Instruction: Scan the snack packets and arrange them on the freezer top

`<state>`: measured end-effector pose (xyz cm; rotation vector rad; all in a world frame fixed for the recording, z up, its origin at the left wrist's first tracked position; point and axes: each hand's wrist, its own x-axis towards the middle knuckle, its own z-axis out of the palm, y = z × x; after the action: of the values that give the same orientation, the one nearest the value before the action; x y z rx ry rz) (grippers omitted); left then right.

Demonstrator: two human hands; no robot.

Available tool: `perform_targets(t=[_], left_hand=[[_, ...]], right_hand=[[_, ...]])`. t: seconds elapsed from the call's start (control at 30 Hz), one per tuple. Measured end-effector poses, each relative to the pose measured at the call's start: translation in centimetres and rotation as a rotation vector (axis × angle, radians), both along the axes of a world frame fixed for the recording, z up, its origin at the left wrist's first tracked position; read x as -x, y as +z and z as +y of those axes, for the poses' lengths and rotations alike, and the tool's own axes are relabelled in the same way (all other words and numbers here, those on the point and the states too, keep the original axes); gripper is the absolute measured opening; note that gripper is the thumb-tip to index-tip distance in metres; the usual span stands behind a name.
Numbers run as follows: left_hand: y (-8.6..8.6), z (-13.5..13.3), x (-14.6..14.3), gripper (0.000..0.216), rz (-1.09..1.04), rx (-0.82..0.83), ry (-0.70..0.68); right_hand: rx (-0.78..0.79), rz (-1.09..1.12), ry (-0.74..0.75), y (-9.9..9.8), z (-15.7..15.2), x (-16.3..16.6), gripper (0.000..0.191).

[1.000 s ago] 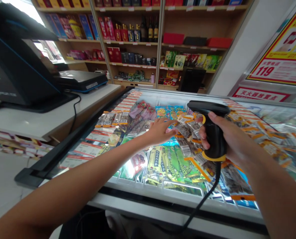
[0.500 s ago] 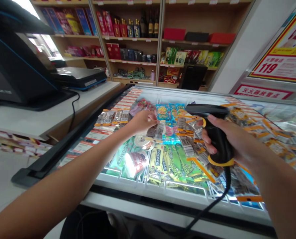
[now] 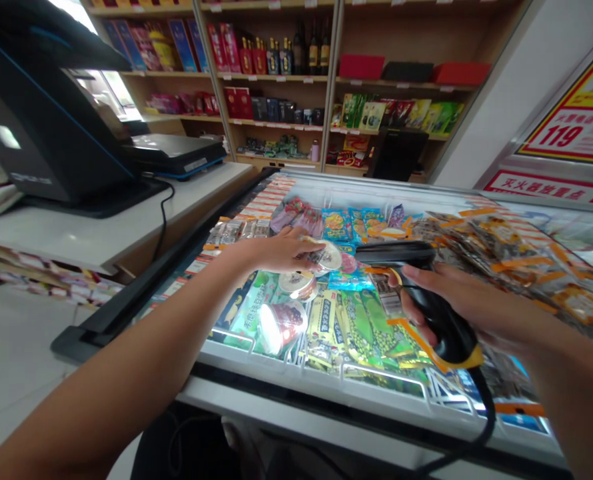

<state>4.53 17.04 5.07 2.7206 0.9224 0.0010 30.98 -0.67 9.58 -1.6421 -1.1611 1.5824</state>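
Note:
My right hand [image 3: 441, 303] is wrapped round the grip of a black barcode scanner [image 3: 401, 253] with yellow trim, its head pointing left over the freezer. My left hand [image 3: 286, 253] reaches over the frozen goods, fingers stretched out beside a round ice cream tub [image 3: 329, 257]; nothing clear shows in its grasp. Below it lie another lidded tub [image 3: 296, 283] and a larger tub on its side [image 3: 284, 323]. A clear packet with an orange strip [image 3: 389, 293] lies under the scanner. Small clear packets [image 3: 234, 232] stand in a row left of my left hand.
The glass-topped freezer [image 3: 326, 390] has wire dividers and several wrapped ices [image 3: 364, 320]. Heaped orange-edged packets [image 3: 516, 247] cover its right side. A counter with a weighing scale [image 3: 176, 153] and a black terminal [image 3: 51, 133] stands left. The scanner's cable [image 3: 489, 413] hangs down front right.
The clear packet in my left hand no longer shows there, and its fingers have straightened. The scanner has tipped and come slightly lower. Fewer orange-edged packets show left of the scanner.

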Motion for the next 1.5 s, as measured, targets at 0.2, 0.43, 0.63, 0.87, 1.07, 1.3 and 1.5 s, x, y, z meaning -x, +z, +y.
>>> perform_targets(t=[0.2, 0.43, 0.63, 0.87, 1.07, 1.3, 1.5], left_hand=[[-3.1, -1.6, -2.4, 0.074, -0.025, -0.131, 0.166], [-3.5, -1.8, -2.6, 0.085, 0.039, -0.18, 0.154], [-3.1, -2.2, -2.8, 0.083, 0.079, -0.225, 0.158], [-3.1, -1.2, -2.2, 0.081, 0.089, -0.302, 0.205], [-2.0, 2.5, 0.5, 0.049, 0.119, -0.49, 0.185], [-2.2, 5.2, 2.4, 0.042, 0.12, -0.524, 0.194], [-1.5, -0.5, -2.7, 0.048, -0.112, -0.432, -0.132]], right_hand=[[0.007, 0.091, -0.037, -0.7, -0.1, 1.0, 0.052], [-0.005, 0.163, -0.014, -1.9, 0.4, 2.5, 0.05], [-0.032, 0.172, -0.021, -2.3, 0.5, 3.4, 0.046], [-0.025, 0.165, -0.072, -1.8, 0.4, 2.6, 0.051], [-0.125, 0.257, -0.268, -0.2, 0.6, 0.4, 0.051], [-0.291, 0.309, -0.36, 1.3, 0.4, -1.4, 0.039], [-0.346, 0.226, -0.309, 1.1, 0.5, -1.4, 0.04]])
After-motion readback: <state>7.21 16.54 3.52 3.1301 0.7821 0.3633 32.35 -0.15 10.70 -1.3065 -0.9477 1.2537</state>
